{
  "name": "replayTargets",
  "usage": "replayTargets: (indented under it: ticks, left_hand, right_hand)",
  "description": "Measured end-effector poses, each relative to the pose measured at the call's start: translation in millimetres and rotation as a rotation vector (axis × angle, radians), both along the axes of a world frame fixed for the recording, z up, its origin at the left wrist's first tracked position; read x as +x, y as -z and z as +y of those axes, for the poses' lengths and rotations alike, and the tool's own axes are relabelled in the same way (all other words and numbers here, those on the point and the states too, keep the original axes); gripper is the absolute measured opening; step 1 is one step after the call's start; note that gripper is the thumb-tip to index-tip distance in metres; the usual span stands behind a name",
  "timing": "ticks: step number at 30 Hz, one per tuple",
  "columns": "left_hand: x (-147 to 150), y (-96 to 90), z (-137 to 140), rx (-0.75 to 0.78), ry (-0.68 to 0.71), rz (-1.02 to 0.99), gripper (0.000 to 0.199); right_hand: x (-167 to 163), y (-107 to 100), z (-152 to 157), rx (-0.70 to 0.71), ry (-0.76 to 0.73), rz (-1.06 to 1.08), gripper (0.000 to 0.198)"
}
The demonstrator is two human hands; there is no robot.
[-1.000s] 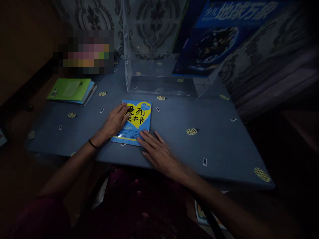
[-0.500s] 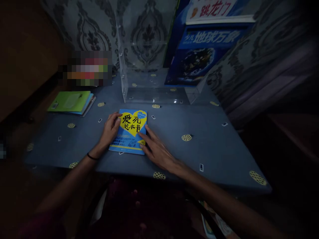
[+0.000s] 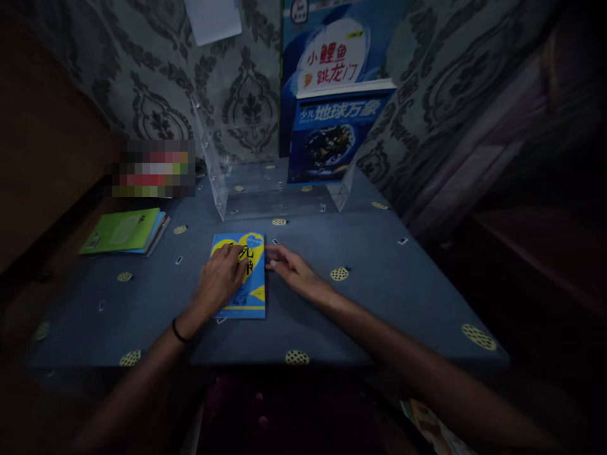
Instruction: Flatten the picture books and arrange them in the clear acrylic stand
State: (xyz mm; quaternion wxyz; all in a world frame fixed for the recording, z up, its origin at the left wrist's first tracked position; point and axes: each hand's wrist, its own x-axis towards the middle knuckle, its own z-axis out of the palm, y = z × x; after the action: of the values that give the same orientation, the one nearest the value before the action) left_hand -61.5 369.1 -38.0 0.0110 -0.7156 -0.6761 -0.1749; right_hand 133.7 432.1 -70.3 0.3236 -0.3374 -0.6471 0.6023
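Observation:
A blue book (image 3: 253, 302) with a yellow heart and black characters on its cover lies flat on the cloth-covered table. My left hand (image 3: 222, 272), a dark band around its wrist, rests across the cover with its fingers stretched out, hiding part of the title. At the book's right edge is my right hand (image 3: 296, 272), its fingers slightly bent and its thumb apart from them. Whether its fingertips touch the edge, I cannot tell.
Behind the book stands a clear acrylic rack (image 3: 215, 183) holding a dark blue book (image 3: 332, 142) and a taller blue book (image 3: 327, 38). Green-topped books (image 3: 123, 230) lie at the left, with a blurred-out pile (image 3: 154, 170) beyond. The table's front edge (image 3: 341, 361) is close.
My left hand has slid from the book's left edge onto its cover. My right hand has drawn off the cover to the right edge. The camera view has tilted up.

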Motion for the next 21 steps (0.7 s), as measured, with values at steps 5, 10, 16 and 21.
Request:
replayTargets:
  ticks: [5,10,16,21]
  left_hand:
    - [-3.0,-5.4,12.1,-0.097,0.002,-0.012,0.029]
    - [-10.5,-8.3,22.0,-0.204,-0.004,-0.121,0.044]
    - [-11.1,-12.1,25.5,-0.269,-0.005,-0.186,0.054]
    - [-19.5,-18.1,27.9,-0.355,0.039,-0.359,0.061]
  right_hand:
    - [-2.1,-4.1,-0.6,-0.296,0.056,0.159,0.033]
    - [-4.8,-12.4,-7.4,-0.432,0.143,0.245,0.037]
    - [-11.1,-26.8,-15.5,-0.54,0.258,0.385,0.036]
    - [-25.4,-33.4,-20.1,-0.517,0.263,0.537,0.035]
